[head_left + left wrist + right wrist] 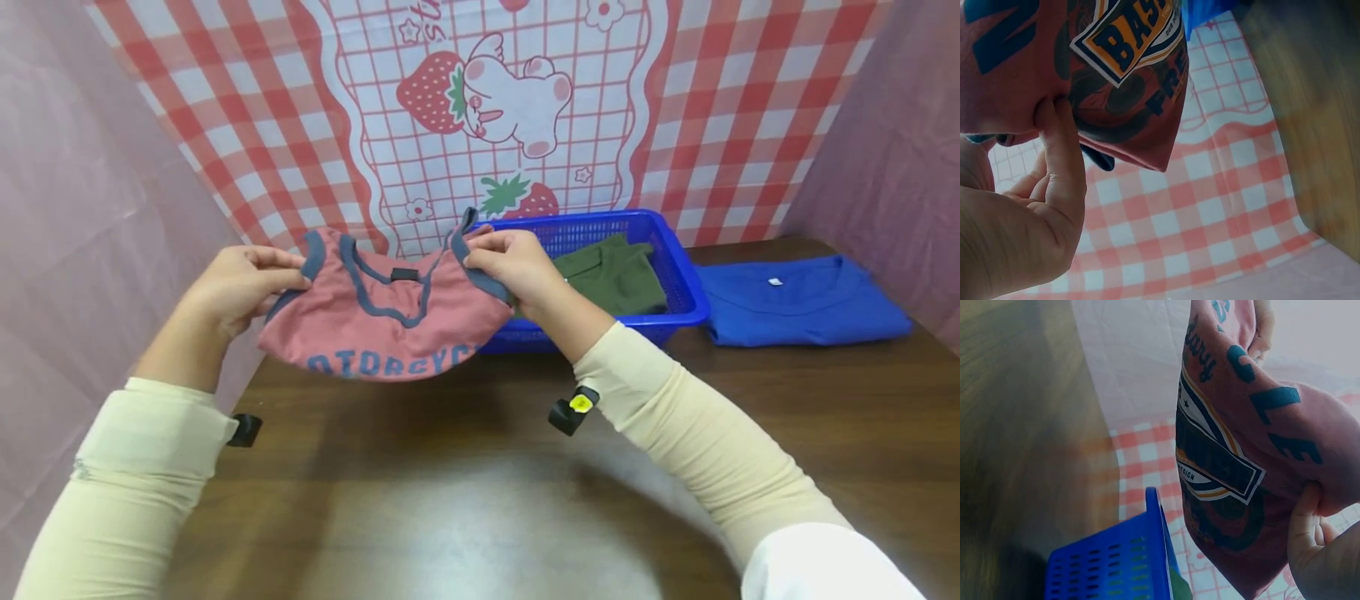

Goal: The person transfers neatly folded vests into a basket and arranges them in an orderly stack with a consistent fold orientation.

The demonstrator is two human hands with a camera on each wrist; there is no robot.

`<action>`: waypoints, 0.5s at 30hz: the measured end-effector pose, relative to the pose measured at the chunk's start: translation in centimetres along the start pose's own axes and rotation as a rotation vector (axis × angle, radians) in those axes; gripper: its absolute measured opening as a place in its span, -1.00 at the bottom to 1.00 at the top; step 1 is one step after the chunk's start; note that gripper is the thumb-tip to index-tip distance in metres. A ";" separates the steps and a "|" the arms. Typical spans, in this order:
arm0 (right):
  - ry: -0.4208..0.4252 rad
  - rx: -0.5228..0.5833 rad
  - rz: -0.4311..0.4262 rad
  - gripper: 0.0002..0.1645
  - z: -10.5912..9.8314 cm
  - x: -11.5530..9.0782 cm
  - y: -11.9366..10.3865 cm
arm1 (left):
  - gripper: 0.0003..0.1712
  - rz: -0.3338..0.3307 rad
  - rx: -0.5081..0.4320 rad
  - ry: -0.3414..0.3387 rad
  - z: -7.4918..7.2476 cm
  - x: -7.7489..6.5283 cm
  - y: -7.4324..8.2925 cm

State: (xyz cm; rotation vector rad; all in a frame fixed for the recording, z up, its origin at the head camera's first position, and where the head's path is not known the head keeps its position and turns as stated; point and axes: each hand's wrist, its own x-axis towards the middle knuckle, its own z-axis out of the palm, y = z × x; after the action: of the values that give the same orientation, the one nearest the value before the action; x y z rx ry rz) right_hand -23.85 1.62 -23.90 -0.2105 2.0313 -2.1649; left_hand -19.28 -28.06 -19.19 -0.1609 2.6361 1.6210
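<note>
A salmon-pink sleeveless shirt [390, 333] with grey-blue trim and printed lettering hangs above the table, stretched between both hands. My left hand [232, 287] pinches it by the trimmed armhole on the left. With thumb and fingers, my right hand [517, 262] grips the opposite shoulder, in front of the basket's left end. The left wrist view shows the thumb of the left hand [1041, 206] pressed into the cloth beside a printed badge. In the right wrist view, the right hand [1325, 547] holds the shirt's edge while its printed front [1229, 456] droops.
A blue plastic basket [686, 283] stands at the back of the wooden table [450, 500], with a dark green garment [618, 279] inside. To its right lies a folded blue shirt [810, 304]. A checked strawberry-print cloth [255, 125] covers the back, and pink fabric [90, 208] hangs at the sides.
</note>
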 end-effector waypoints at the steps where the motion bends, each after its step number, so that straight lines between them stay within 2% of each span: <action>1: 0.006 -0.001 0.001 -0.69 -0.2 0.0 0.0 | -0.52 0.009 -0.008 0.004 0.2 0.1 0.0; 10: 0.079 0.004 -0.025 -0.72 -1.7 0.0 -0.3 | -0.64 0.043 -0.060 0.050 2.4 0.7 0.8; 15: 0.099 0.012 -0.012 -0.72 -2.7 -0.1 -0.5 | -0.65 0.019 -0.080 0.062 3.6 0.9 1.4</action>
State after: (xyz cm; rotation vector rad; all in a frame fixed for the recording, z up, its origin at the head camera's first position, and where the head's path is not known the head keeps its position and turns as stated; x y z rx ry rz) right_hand -24.32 4.36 -23.55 -0.1170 2.0727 -2.2368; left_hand -20.41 -24.31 -19.66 -0.1919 2.6263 1.7564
